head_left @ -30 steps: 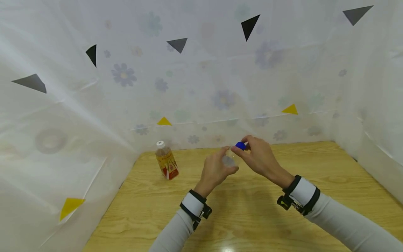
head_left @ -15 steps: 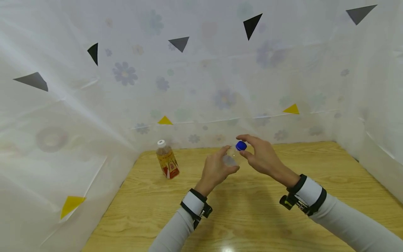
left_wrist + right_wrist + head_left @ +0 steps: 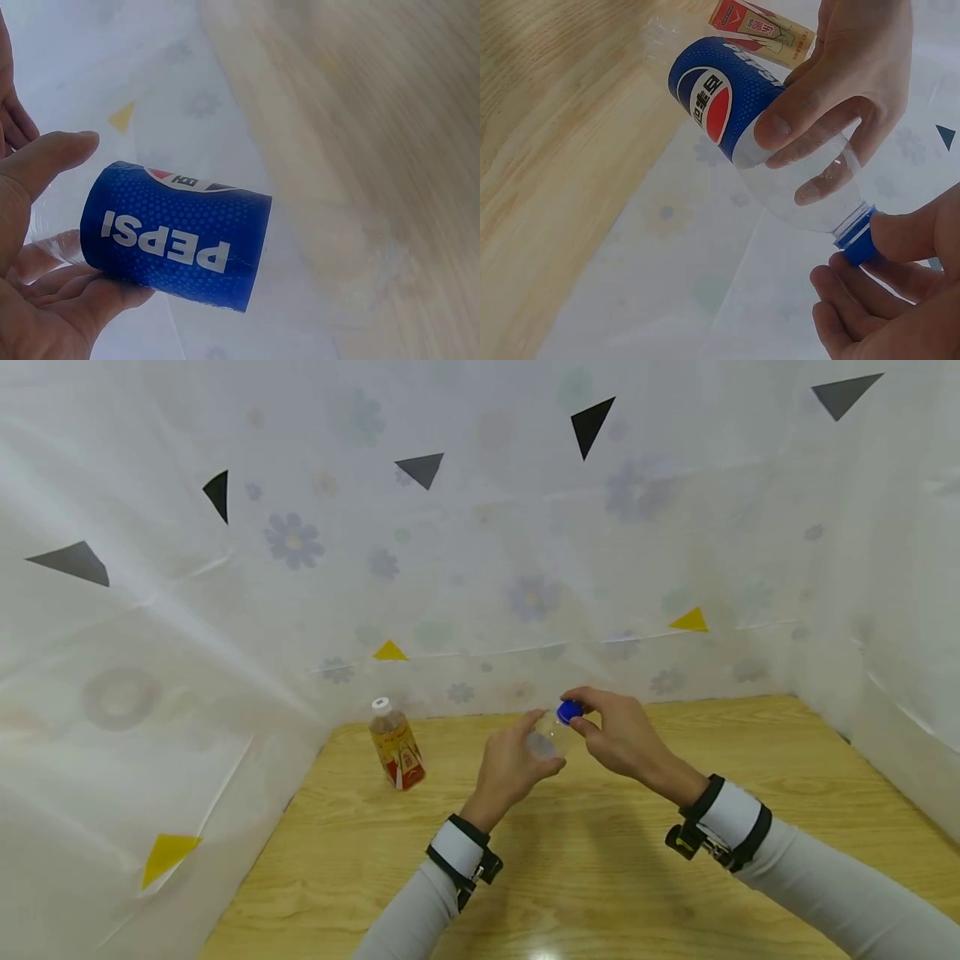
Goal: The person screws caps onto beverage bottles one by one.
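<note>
Two bottles: Pepsi bottle (image 3: 739, 105) gripped in left hand (image 3: 513, 764); right hand (image 3: 618, 735) pinches blue cap (image 3: 857, 238); tea bottle (image 3: 395, 745) on table (image 3: 600, 877).

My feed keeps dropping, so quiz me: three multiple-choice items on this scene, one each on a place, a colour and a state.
1. Where does the tea bottle stand?
A. far left of the table, near the curtain
B. in the left hand
C. at the table's right edge

2. What colour is the cap of the Pepsi bottle?
A. white
B. blue
C. red

3. What is the right hand doing?
A. lying flat on the table
B. gripping the tea bottle
C. pinching the cap

Answers: 1 A, the head view shows it there, apart from both hands. 2 B, blue in the right wrist view. 3 C, its fingers pinch the cap while the left hand holds the bottle's body.
</note>
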The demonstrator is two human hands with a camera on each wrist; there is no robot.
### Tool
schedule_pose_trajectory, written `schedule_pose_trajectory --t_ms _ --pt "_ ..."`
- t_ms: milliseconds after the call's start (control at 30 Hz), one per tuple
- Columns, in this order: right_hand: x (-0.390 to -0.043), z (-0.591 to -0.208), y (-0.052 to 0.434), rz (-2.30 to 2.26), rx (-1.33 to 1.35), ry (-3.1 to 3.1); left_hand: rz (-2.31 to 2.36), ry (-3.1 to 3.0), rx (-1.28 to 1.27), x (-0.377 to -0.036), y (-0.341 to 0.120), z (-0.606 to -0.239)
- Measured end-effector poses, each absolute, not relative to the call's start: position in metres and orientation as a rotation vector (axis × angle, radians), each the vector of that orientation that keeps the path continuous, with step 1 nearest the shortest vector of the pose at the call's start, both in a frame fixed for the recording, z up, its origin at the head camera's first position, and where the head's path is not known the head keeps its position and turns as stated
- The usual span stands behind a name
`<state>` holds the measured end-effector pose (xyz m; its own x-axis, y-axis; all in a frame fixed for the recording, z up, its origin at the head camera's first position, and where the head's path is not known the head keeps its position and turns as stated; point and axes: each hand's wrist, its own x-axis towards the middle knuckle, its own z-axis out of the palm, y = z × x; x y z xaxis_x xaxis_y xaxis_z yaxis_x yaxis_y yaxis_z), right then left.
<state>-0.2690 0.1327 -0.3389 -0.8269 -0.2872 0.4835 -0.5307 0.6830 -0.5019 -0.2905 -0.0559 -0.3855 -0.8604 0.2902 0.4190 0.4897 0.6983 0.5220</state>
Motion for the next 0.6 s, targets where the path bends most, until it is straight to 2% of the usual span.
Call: schedule_pose_trajectory --t_ms 600 --pt "-0.2736 -0.343 0.1273 0.921 0.583 -2.465 -0.962 -2.592 -0.615 -0.2914 -0.058 -0.3869"
